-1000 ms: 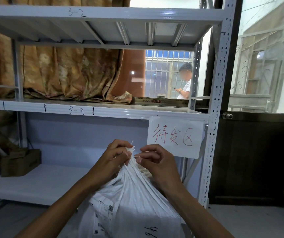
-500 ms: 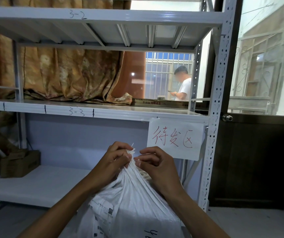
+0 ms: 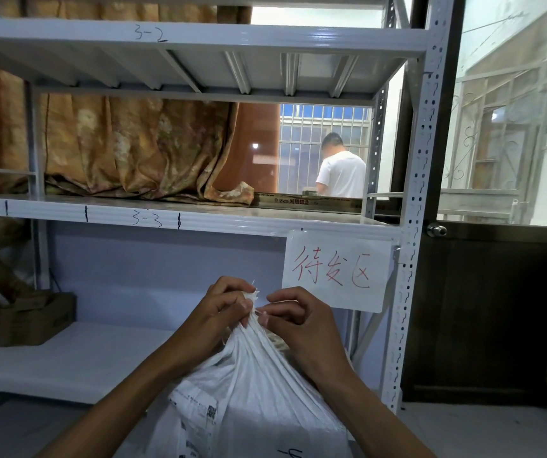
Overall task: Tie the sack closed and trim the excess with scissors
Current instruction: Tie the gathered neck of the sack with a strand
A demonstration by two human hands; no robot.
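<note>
A white woven sack [image 3: 252, 391] stands in front of me, its mouth gathered into a tight bunch at the top. My left hand [image 3: 219, 312] grips the gathered neck from the left, fingers curled round it. My right hand [image 3: 298, 319] is close on the right and pinches a thin white tie at the neck between thumb and fingers. A printed shipping label [image 3: 196, 421] is stuck on the sack's left side. No scissors are in view.
A grey metal rack [image 3: 411, 259] stands right behind the sack, with a paper sign in red writing [image 3: 335, 269]. A cardboard box [image 3: 34, 319] sits on the low shelf at left. A dark door [image 3: 490, 309] is at right. A person in white stands beyond the window.
My hands stay at the sack's neck with small finger movements. The view has shifted slightly downward. The person beyond the window has turned away.
</note>
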